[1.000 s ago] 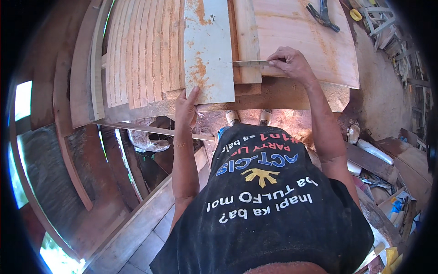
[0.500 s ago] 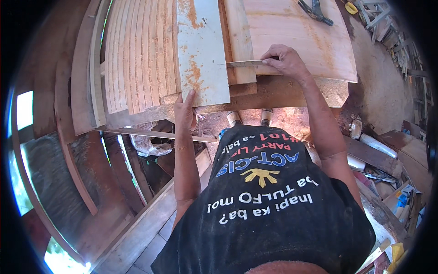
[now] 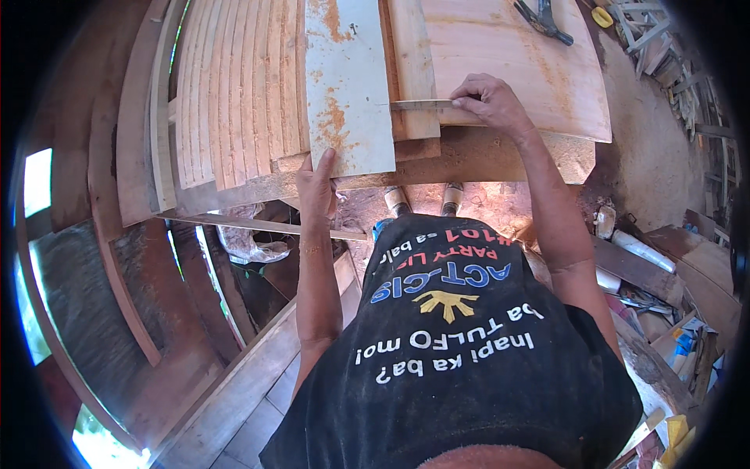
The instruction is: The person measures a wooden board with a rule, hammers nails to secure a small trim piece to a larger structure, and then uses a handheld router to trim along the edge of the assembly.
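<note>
A long white-faced board (image 3: 353, 102), dusted with sawdust, lies lengthwise on the bench. At its near left corner my left hand (image 3: 317, 186) grips the end, with the thumb on top and the fingers hidden underneath. My right hand (image 3: 492, 105) pinches a thin, flat, narrow strip (image 3: 422, 104); its exact kind is unclear. That strip lies crosswise over a bare wooden plank (image 3: 416, 66), its tip at the white board's right edge. Left of the white board, several narrow wooden slats (image 3: 246, 102) lie side by side.
A hammer (image 3: 544, 22) rests on the pale plywood sheet (image 3: 508, 62) at the far right. Beyond the bench's right edge, scrap wood (image 3: 664, 47) lies piled, and a yellow roll (image 3: 601, 16) sits on the ground. Clutter (image 3: 687, 352) fills the lower right. Long boards (image 3: 141, 117) stand at the left.
The whole picture has shifted slightly. My right hand and the strip sit a touch higher in it; both hands keep the same holds.
</note>
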Tool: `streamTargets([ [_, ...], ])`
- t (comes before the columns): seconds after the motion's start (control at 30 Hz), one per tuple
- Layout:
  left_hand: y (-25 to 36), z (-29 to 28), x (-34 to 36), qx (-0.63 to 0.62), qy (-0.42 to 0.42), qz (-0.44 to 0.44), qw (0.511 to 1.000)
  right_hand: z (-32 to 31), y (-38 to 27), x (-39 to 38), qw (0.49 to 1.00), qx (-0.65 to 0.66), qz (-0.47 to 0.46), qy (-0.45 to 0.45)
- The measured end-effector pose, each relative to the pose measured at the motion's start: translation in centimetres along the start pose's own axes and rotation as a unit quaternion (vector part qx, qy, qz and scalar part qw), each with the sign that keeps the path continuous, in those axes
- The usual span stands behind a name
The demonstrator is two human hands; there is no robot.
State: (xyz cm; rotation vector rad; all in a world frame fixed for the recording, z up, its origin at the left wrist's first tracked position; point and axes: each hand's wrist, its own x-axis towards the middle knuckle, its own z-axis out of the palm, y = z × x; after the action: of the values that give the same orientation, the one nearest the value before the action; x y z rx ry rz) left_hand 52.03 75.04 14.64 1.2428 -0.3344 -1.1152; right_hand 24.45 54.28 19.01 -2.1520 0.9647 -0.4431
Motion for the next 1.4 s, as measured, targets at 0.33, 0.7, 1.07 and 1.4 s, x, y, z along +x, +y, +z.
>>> streamTargets([
  [0.33,-0.8,-1.0,0.3,0.037,0.007,0.005,0.999,-0.1,0.1,-0.1,0.999,-0.021,-0.031,0.006],
  [0.7,0.0,-0.5,0.1,0.019,-0.026,-0.017,0.999,0.0,-0.2,-0.1,1.0,-0.014,-0.006,0.009],
  [1.07,-0.6,-0.6,0.4,0.028,0.01,-0.001,1.0,-0.3,0.2,0.4,1.0,-0.018,0.015,-0.021],
  [1.4,-0.9,-0.7,0.6,0.007,0.013,0.005,1.0,-1.9,-0.5,1.5,0.991,0.027,0.074,-0.113],
])
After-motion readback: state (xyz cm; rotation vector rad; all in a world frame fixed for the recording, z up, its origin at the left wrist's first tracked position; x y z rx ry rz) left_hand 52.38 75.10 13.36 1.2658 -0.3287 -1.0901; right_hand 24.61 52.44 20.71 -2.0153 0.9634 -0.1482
